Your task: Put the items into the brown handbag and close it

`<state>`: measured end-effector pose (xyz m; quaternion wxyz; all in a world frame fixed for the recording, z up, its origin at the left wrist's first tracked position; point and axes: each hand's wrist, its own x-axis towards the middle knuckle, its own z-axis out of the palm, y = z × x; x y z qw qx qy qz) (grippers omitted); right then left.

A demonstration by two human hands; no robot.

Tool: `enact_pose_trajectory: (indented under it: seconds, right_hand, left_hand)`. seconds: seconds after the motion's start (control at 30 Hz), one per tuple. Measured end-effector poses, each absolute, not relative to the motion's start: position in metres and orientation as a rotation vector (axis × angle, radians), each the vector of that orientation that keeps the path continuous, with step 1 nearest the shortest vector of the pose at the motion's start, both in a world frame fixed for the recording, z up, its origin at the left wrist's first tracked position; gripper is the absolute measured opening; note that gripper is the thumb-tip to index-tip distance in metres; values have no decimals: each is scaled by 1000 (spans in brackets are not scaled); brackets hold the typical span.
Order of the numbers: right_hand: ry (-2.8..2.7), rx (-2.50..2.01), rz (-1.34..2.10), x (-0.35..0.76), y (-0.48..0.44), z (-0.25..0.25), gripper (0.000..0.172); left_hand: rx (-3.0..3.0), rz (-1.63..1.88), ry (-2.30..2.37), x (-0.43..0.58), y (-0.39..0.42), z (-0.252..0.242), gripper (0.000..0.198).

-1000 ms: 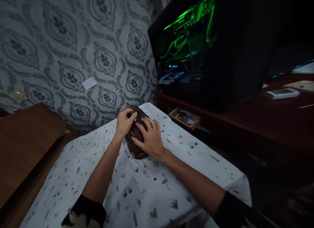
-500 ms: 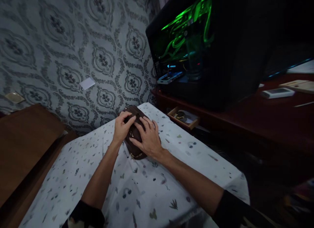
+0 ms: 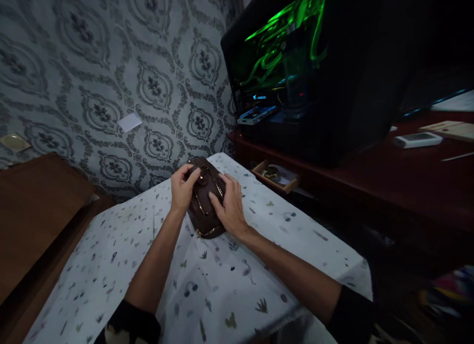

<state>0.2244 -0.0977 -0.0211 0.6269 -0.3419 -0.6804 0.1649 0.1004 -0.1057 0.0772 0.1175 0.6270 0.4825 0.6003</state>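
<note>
A dark brown pouch with gold zips (image 3: 205, 205) lies at the far end of a table covered with a white patterned cloth (image 3: 207, 284). My left hand (image 3: 182, 187) grips the pouch's far left end, thumb and fingers pinched near a zip pull. My right hand (image 3: 230, 205) rests on the pouch's right side, fingers pressed against it and holding it down.
A patterned wall rises right behind the table. A lit computer case with green light (image 3: 281, 62) stands on a dark red desk (image 3: 407, 181) to the right, with an open small drawer (image 3: 276, 175) and a white remote (image 3: 416, 139). Brown wooden furniture (image 3: 37, 210) sits at the left.
My right hand has slid off the top of the pouch toward its right side, so more of the pouch and its zips shows. My left hand keeps its hold at the far end.
</note>
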Motion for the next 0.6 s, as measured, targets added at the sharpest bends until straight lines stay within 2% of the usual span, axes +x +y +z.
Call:
enact_pose_trajectory:
  seconds: [0.33,0.6]
  right_hand:
    - [-1619,-841,422,228,-92,-20,62]
    - [-1645,-885,310,224,-94,-22,66]
  left_hand:
    - [1950,1652,1537,102,-108,80,20]
    - [2126,1583,1589,102,-110,81,11]
